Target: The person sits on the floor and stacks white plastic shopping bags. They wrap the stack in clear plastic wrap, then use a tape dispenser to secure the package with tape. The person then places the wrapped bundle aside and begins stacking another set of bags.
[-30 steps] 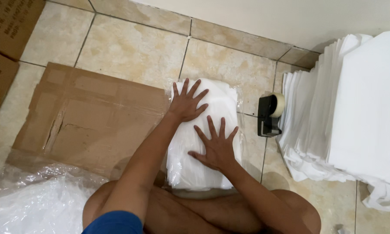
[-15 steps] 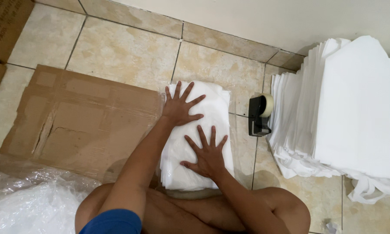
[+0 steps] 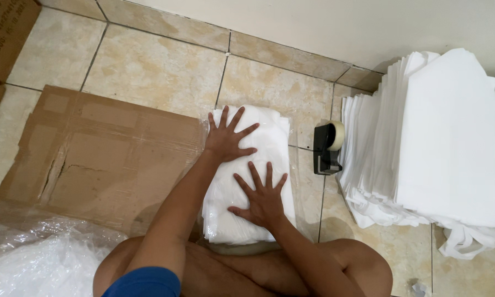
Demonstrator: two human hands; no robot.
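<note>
Pressing flat on a packet of folded white cloth (image 3: 247, 170), both hands lie palm down with their fingers spread wide apart, gripping nothing. The left hand (image 3: 227, 141) rests on the far half of the packet, near its left edge; the right hand (image 3: 262, 199) rests on the near half, a little to the right. The packet sits inside a clear plastic bag (image 3: 292, 165), whose thin film shows along the edges, and it lies on the tiled floor (image 3: 148, 66) directly in front of the person's crossed legs (image 3: 346, 269).

Just left of the packet, touching its edge, a flattened sheet of cardboard (image 3: 93, 159) is spread on the floor. Near the lower left corner lies a heap of crumpled clear plastic (image 3: 33, 264). To the right of the packet, apart from it, stands a black tape dispenser (image 3: 327, 148) with a roll of tape in it. Just beyond the dispenser rises a tall stack of white bags (image 3: 451, 137), loose handles trailing at its foot. Brown cardboard boxes (image 3: 5, 33) sit at the upper left edge, whether open or closed I cannot tell.
</note>
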